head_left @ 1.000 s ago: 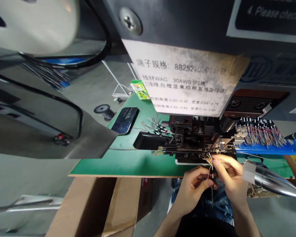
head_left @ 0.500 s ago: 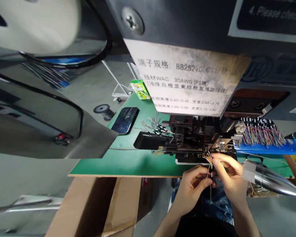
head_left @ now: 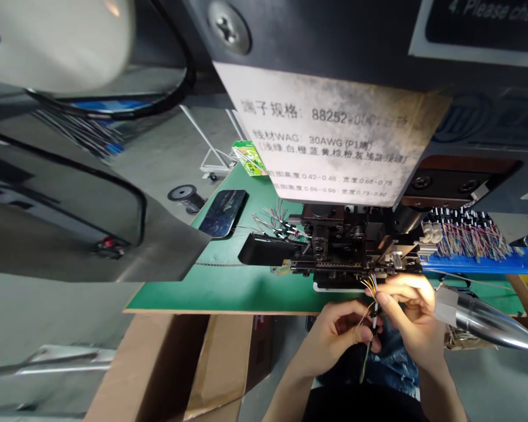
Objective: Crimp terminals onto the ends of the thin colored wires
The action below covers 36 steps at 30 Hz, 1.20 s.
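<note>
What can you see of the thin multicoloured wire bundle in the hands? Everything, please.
The thin multicoloured wire bundle looks plastic-insulated. Its upper end fans into loose strands, yellow, orange, white and blue among them, pointing toward the dark metal machine; whether the tips touch it is unclear. One orange-brown strand splits off leftward. Below come black and white sections, then a greenish tail slanting down over the lap. The left hand grips the middle; the right hand pinches near the fan.
</note>
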Available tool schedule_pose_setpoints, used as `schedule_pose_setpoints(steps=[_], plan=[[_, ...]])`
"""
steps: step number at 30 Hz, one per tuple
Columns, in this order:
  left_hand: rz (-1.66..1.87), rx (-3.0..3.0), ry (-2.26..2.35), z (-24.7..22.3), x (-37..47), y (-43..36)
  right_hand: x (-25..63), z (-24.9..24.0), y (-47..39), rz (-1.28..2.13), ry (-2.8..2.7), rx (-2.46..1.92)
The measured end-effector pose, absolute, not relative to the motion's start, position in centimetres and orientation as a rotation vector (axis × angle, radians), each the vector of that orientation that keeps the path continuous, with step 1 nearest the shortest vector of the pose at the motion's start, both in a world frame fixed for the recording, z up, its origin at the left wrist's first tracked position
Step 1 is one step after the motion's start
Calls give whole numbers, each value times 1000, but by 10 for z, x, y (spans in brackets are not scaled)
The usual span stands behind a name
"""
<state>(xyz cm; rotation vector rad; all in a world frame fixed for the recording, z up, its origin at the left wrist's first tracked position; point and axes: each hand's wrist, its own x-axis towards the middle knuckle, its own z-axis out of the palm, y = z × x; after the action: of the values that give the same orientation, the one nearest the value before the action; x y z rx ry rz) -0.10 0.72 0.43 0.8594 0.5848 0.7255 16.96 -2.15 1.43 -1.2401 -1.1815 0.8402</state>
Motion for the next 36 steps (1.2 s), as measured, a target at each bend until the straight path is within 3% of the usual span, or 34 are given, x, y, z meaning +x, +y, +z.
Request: schedule_pose_setpoints(steps=[31, 36], plan=[[923, 1143, 818, 4, 9, 5, 160, 18, -16, 893, -1047, -1321], [845, 1028, 769, 10, -1, 6, 169, 22, -15, 657, -1287, -1329]])
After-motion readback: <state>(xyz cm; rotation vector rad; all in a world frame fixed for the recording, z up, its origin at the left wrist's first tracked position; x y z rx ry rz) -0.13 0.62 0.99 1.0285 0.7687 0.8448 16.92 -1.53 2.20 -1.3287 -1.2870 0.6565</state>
